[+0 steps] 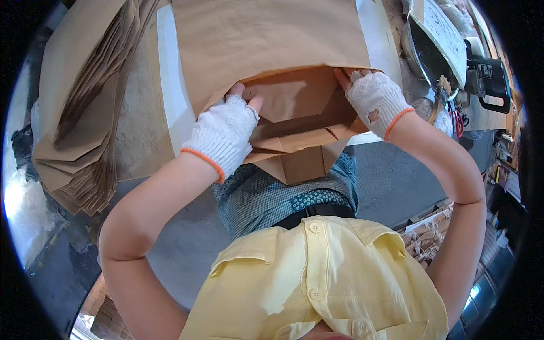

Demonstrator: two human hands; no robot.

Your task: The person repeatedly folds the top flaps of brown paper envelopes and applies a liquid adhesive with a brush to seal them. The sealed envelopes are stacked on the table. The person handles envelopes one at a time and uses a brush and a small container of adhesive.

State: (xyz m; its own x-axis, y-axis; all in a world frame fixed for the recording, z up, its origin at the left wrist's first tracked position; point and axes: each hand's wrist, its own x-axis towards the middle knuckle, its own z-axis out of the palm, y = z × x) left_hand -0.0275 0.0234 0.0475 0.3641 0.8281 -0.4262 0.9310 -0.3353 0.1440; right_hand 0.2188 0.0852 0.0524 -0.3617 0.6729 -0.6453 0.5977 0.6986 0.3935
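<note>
A large brown paper bag (272, 34) lies on the table with its end spread apart toward me, so its inside and folded flaps show. My left hand (222, 131), in a white knitted glove with an orange cuff, grips the left corner of that end, thumb and fingertips at the edge. At the right corner, my right hand (375, 101) wears a matching glove with a small hole and has its fingers curled over the paper edge, some of them inside. The near flap (303, 164) hangs over the table's front edge by my lap.
A thick stack of folded brown paper bags (85, 113) leans on the table's left side. At the right are a dark basin (422, 54) with a pale board across it, a black-handled container (488, 82), a brush and red-handled scissors (460, 122).
</note>
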